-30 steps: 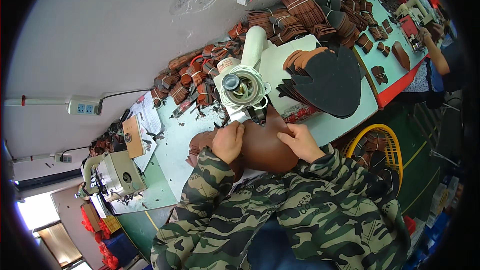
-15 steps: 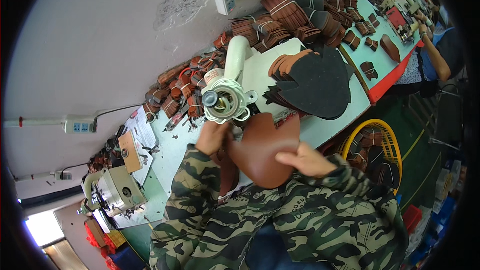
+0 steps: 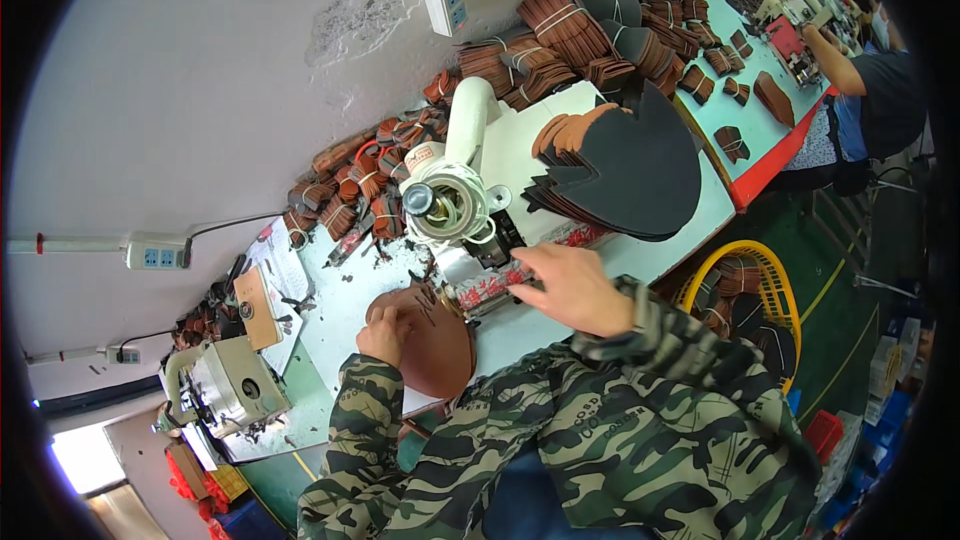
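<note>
My left hand, its fingers curled, grips the left edge of a brown leather piece lying at the table's front edge, left of the machine. The piece appears to lie on others like it; the thumb is hidden. Empty and with thumb and fingers apart, my right hand hovers in front of the cream-coloured bench machine, over its front edge. Right of the machine lies a fanned stack of notched leather pieces, dark side up, some with orange-brown edges showing.
Banded bundles of leather pieces line the wall. A yellow basket with more bundles stands on the floor at right. Another machine is at far left. A co-worker's arm reaches toward a machine at the far right.
The brown leather piece has left my right hand and the machine's front and now lies at left. My left hand has moved down and left onto the leather; my right hand, now empty, moved up.
</note>
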